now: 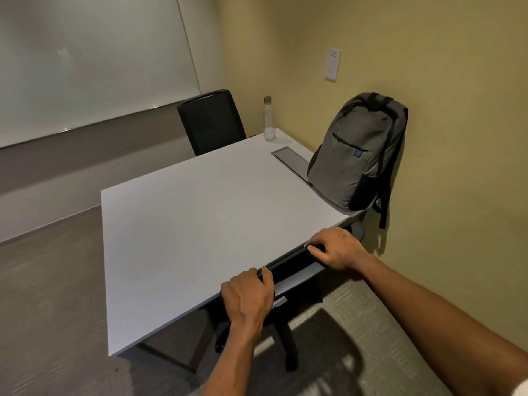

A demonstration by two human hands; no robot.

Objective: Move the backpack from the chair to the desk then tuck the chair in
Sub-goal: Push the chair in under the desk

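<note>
The grey backpack (355, 151) stands upright on the right end of the white desk (200, 218), leaning on the yellow wall, one strap hanging off the edge. A black chair (288, 262) sits close against the desk's near edge, its seat hidden beneath the top; only the top of its backrest and its legs below show. My left hand (248, 295) grips the backrest's top edge at the left. My right hand (334, 248) holds the same edge farther right.
A second black chair (211, 121) stands at the far side of the desk. A clear water bottle (268, 118) stands at the desk's far corner, beside a metal cable hatch (290, 160). A whiteboard (85, 61) covers the left wall. Carpet lies to the left.
</note>
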